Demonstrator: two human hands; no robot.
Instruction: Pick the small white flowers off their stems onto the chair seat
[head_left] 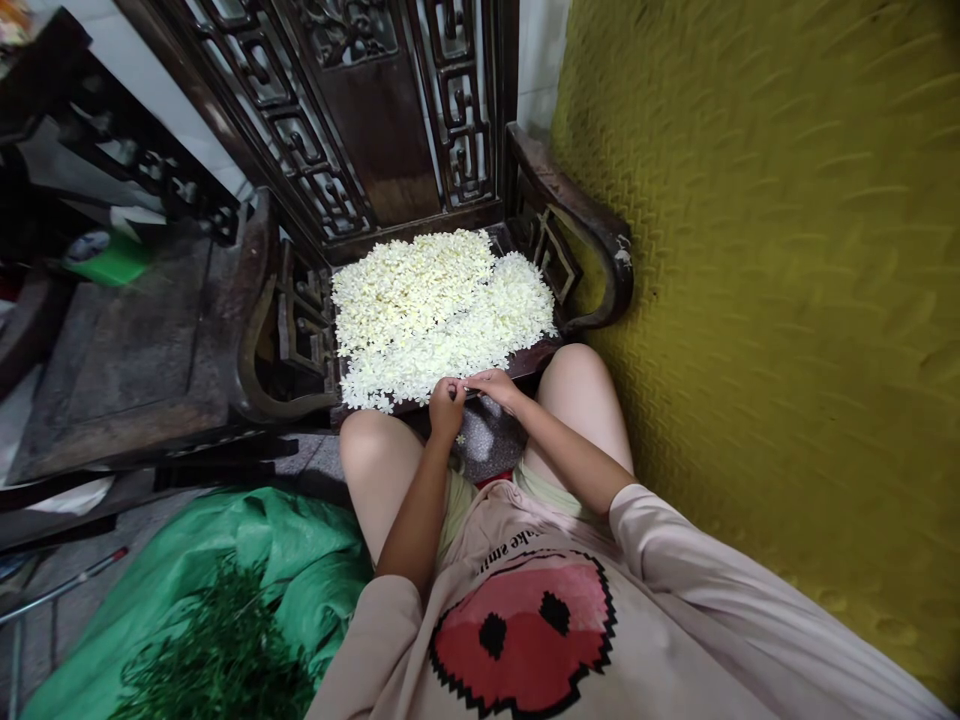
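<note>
Just in front of the seat's near edge, my left hand (446, 396) and my right hand (493, 386) meet fingertip to fingertip. The fingers of my left hand are curled into a pinch. My right hand's fingers reach across to it, pressed together. A tiny pale bit shows between them, too small to make out. Right beyond my hands, a thick layer of small white and cream flowers (427, 300) covers the seat of a dark carved wooden chair (397, 150). A single pale flower (461, 440) shows below my hands, between my knees.
A second dark wooden chair (127, 350) stands at left, with a green container (109, 258) on it. On the floor at lower left are a green sack (300, 545) and a heap of leafy green stems (217, 650). A yellow textured sheet (765, 300) rises at right.
</note>
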